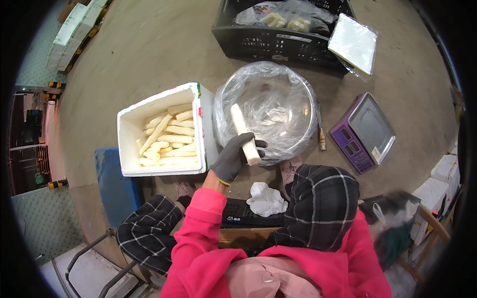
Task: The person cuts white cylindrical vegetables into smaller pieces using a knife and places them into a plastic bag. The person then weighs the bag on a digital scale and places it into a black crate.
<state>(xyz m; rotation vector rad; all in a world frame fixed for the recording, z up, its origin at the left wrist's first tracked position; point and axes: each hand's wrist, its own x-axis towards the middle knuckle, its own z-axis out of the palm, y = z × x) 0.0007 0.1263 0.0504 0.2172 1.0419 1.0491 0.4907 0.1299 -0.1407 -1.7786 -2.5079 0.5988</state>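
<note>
My left hand (230, 159), in a dark grey glove, grips a pale peeled root vegetable (239, 120) near its lower end. The root slants over the near left rim of a round basin (298, 145) lined with clear plastic film. A few pale scraps (277, 115) lie in the bottom of that basin. Left of it stands a white foam box (128, 130), tilted towards me, with many similar peeled roots (175, 139) piled inside. My right hand is out of view; only the right sleeve (369, 257) shows, beside my knee.
A knife with a wooden handle (322, 139) lies right of the basin, and a purple weighing scale (350, 145) beyond it. Behind stands a black crate (275, 44) with bagged roots and a wrapped white pack (354, 44). Crumpled white cloth or paper (266, 199) lies between my legs.
</note>
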